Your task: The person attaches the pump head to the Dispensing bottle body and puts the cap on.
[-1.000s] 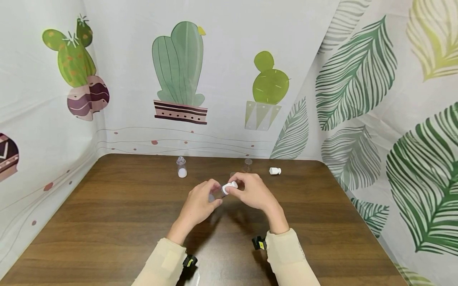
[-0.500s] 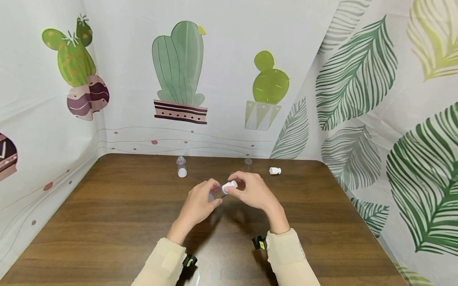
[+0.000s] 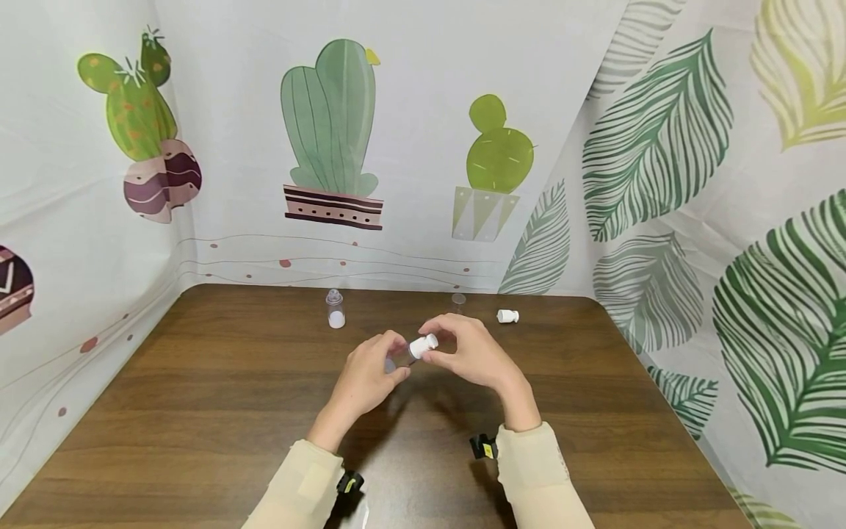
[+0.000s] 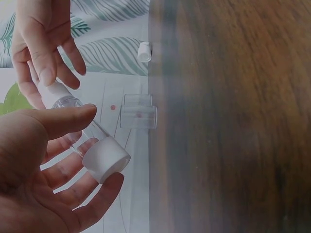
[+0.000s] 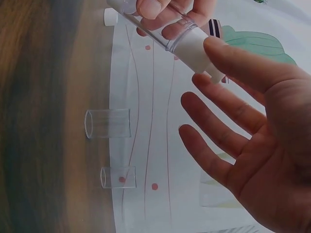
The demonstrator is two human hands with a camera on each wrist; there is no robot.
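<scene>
My left hand (image 3: 370, 375) holds a small clear bottle (image 5: 158, 31) tilted above the table. Its white base (image 4: 107, 159) points down toward my left palm side, with the thumb across the clear body. At the bottle's upper end is a white top (image 3: 423, 345) with a narrower tip. My right hand (image 3: 472, 353) has thumb and index finger around this top, the thumb tip overlapping it in the right wrist view. The other right fingers (image 5: 209, 155) are spread away from the bottle.
Another clear bottle (image 3: 335, 312) with a white lower part stands at the back left of the wooden table (image 3: 218, 411). Two clear cylindrical caps (image 5: 109, 124) stand behind my hands. A white bottle top (image 3: 507, 316) lies on its side at the back right.
My right thumb and index finger have spread wider and the hand has shifted slightly right, so more of the white top shows. The left hand and bottle have barely moved.
</scene>
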